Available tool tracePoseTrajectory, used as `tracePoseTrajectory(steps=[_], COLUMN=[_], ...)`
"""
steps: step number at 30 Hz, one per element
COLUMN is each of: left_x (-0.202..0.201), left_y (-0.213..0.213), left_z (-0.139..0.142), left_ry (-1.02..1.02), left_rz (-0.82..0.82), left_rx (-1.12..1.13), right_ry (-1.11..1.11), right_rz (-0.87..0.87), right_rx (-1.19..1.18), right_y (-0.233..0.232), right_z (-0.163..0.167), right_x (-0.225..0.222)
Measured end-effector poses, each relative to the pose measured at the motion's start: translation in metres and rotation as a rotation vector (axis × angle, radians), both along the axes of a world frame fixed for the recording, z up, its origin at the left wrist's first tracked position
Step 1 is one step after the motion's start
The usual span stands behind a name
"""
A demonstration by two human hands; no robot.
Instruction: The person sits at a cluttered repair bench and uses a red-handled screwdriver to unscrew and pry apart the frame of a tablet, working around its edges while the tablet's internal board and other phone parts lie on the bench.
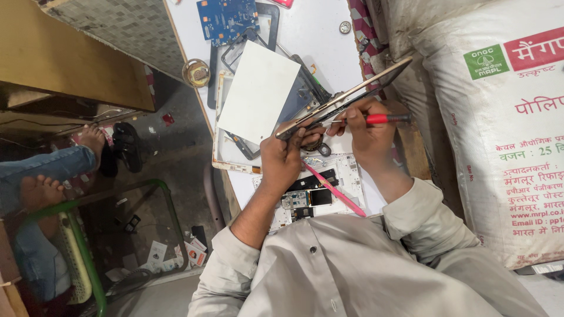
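White and crowded, the worktable point(320, 23) fills the middle of the view, with a big printed sack point(499, 129) against its right side and a dark floor dropping away to its left. Taking the tilted tablet point(346, 97) as the landmark: the left hand point(282, 158) grips its lower end, fingers wrapped round the edge, and lifts it off the table at a slant, seemingly so the thin side faces the tool. The right hand point(367, 132) is closed round one red-handled screwdriver point(382, 118) just below the tablet's middle, its metal tip laid against the edge. Left of the tablet lies one white sheet point(258, 91), resting on a flat dark panel and a pale frame. Beyond the tablet, at the table's far end, sits one blue circuit board point(226, 19); one small round tin point(195, 73) stands at the table's left rim. Below the tablet, under the wrists, lies one opened white device point(317, 194) showing its dark parts, with one pink stick point(335, 191) across it, both kept within reach. Far left of the tablet, another person's two bare feet point(41, 188) and two dark sandals point(126, 147) show near a green-framed chair.
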State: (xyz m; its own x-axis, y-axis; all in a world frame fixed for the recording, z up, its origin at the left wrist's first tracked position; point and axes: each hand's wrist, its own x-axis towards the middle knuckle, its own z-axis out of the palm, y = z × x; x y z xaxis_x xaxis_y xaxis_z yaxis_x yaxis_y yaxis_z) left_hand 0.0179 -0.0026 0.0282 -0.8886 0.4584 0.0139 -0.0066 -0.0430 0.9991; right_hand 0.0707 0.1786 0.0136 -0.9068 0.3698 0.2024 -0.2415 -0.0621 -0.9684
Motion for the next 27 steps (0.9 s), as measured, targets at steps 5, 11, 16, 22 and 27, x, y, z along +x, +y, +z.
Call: tracePoseTrajectory(steps=[5, 11, 16, 22, 27], left_x=[0.000, 0.001, 0.000, 0.001, 0.001], left_y=[0.000, -0.001, -0.001, -0.001, -0.002], left_z=[0.002, 0.002, 0.005, 0.007, 0.004], left_ry=[0.032, 0.060, 0.075, 0.092, 0.065], left_rz=[0.005, -0.004, -0.019, -0.038, -0.051], left_rx=[0.026, 0.059, 0.009, 0.058, 0.040], right_ry=[-0.005, -0.016, -0.013, -0.040, -0.063], right_rz=[0.010, 0.032, 0.059, 0.045, 0.055], right_rx=[0.027, 0.032, -0.045, -0.097, -0.076], right_y=[-0.003, 0.000, 0.003, 0.005, 0.008], right_z=[-0.001, -0.006, -0.014, -0.022, -0.022], right_x=[-0.001, -0.001, -0.001, -0.001, 0.000])
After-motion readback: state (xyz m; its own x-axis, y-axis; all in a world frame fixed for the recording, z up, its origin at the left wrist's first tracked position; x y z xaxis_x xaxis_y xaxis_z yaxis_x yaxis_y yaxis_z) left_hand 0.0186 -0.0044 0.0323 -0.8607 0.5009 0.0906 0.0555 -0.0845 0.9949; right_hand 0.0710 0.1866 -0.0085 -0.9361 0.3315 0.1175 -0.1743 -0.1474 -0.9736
